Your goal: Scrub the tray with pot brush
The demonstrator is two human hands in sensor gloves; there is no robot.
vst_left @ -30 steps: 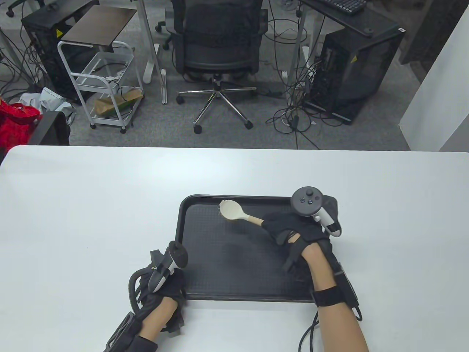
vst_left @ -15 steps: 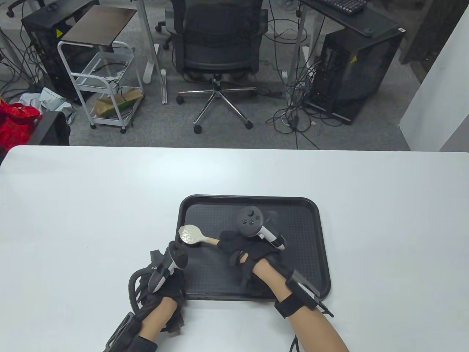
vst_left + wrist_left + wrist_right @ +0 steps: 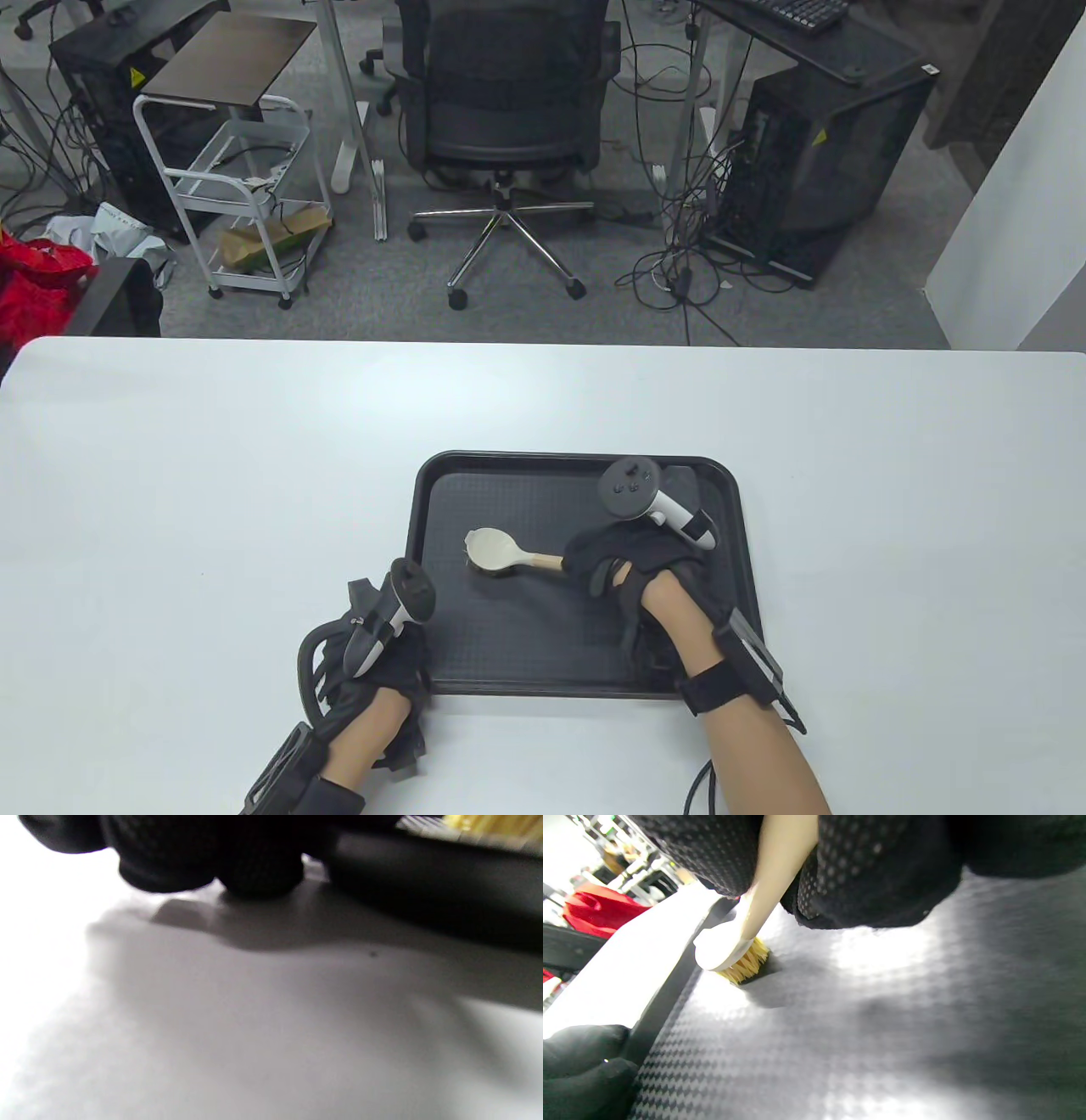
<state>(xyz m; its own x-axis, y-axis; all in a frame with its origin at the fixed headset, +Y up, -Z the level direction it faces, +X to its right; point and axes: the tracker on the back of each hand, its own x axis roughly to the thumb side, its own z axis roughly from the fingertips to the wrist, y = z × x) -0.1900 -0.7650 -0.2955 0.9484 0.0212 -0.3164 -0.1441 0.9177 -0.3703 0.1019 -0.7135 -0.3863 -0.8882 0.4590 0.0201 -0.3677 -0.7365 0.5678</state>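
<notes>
Right hand (image 3: 632, 564) grips the pale wooden pot brush (image 3: 501, 553), bristles on the black textured plastic tray (image 3: 747, 543). Left hand (image 3: 386, 671) at seven o'clock touches the rim; fingers blurred, grip unclear.

One tray (image 3: 747, 543) — one pot brush (image 3: 496, 552) — two gloved hands, two trackers.

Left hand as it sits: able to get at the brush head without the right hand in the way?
Probably yes. The left hand rests at the tray's near-left corner; the brush head lies just beyond over bare tray, and the right hand grips the handle farther right.
</notes>
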